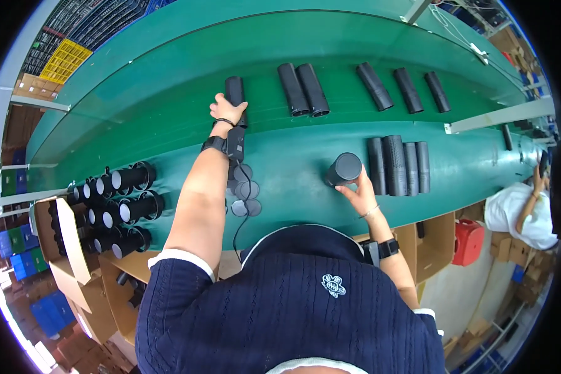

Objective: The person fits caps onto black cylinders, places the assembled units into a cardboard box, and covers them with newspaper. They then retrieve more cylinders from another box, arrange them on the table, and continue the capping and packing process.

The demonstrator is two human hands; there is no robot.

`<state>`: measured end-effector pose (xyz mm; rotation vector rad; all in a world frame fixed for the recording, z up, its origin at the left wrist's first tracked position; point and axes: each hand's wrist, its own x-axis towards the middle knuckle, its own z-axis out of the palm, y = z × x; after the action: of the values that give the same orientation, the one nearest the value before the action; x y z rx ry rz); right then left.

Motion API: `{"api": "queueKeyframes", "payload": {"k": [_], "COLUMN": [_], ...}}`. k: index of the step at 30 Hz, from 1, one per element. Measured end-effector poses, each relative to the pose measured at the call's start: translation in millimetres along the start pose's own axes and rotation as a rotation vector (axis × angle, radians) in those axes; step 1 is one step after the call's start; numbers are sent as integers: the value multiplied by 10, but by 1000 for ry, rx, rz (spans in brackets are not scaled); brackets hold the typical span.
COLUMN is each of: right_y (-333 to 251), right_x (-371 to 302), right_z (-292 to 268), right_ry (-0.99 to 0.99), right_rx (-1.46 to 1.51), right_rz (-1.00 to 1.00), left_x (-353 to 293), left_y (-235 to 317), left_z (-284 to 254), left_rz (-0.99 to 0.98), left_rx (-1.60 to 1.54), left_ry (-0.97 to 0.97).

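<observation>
My left hand reaches far forward and grips a black tube lying on the dark green belt, thumb on one side and fingers on the other. My right hand holds a black cylinder by its side, its round end facing up; its lower part is mostly hidden. Several black tubes lie side by side just right of that hand. Between my arms, beside the left forearm, are several flat grey discs on the lighter green tabletop.
More black tubes lie spaced along the belt, including a pair. Several black cylinders with pale ends stand clustered at the left. Open cardboard boxes sit below the near edge. A metal post crosses at right; another person works beyond.
</observation>
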<state>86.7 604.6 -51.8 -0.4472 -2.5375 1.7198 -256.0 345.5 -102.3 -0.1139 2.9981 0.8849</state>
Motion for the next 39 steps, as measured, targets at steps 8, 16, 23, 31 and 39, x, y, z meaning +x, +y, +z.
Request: {"api": "queueKeyframes", "payload": {"k": [8, 16, 23, 31, 39], "right_y": [-170, -115, -166, -363, -41], "right_x": [127, 129, 87, 628, 2263], "right_z": [223, 483, 560, 97, -501], "right_ry": [-158, -341, -483, 32, 368], "right_rx": [209, 90, 127, 410, -716], "right_rz": [-63, -96, -105, 88, 395], "left_x": [-2048, -2593, -2666, -2353, -2365], "left_y": [891, 799, 858, 761, 404], "left_z": [-721, -534, -563, -702, -616], "left_rz": [899, 550, 464, 25, -181], "left_rx": [-594, -850, -810, -947, -1048], "left_ry": [-666, -640, -572, -565, -706]}}
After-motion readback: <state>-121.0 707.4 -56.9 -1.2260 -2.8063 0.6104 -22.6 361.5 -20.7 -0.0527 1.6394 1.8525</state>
